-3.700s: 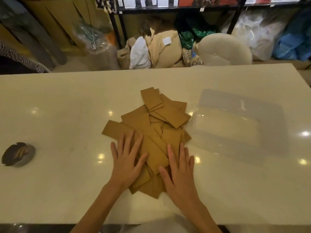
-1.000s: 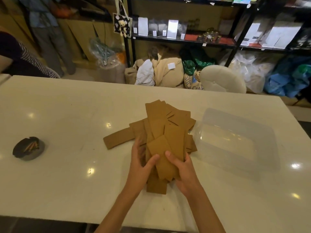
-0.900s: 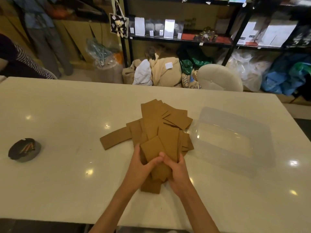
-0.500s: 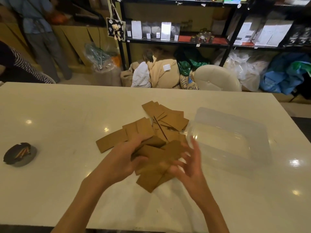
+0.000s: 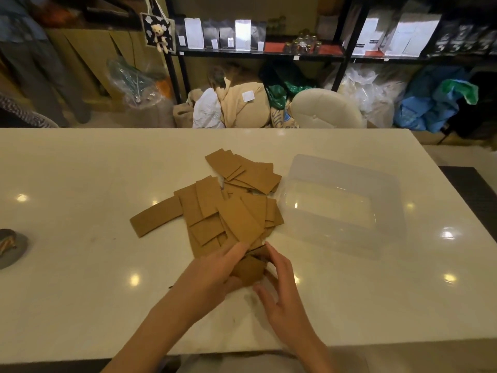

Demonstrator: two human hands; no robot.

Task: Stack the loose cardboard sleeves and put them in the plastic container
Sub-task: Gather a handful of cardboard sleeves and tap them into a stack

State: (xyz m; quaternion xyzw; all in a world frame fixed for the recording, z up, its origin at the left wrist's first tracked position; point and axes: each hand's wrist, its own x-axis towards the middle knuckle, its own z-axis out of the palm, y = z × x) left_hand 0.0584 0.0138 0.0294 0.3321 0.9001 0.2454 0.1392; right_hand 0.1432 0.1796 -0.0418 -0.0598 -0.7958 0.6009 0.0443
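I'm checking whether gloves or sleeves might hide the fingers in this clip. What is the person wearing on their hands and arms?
Nothing shows: the left hand and right hand are bare, with no gloves, rings, watch or bracelets visible. Both forearms are uncovered down to the frame edge; no sleeve appears.

- The white rectangular table top (image 5: 80, 184) is glossy and smooth, like polished stone; it mirrors ceiling lights as small bright spots.
- The brown flat cardboard sleeves (image 5: 236, 214) are matt paperboard with a dry, faintly grainy face and no shine.
- The clear rectangular plastic container (image 5: 387, 205) is see-through and smooth, slightly frosted along its walls, with small glints on its base.
- The round grey dish (image 5: 12, 251) at the left edge looks dull and matt.
- The black shelving frame (image 5: 347, 44) behind looks like painted metal, matt.
- The beige cloth bundle (image 5: 242, 106) under it is soft, creased fabric.
- The clear plastic bags (image 5: 373, 90) look thin and crinkled.
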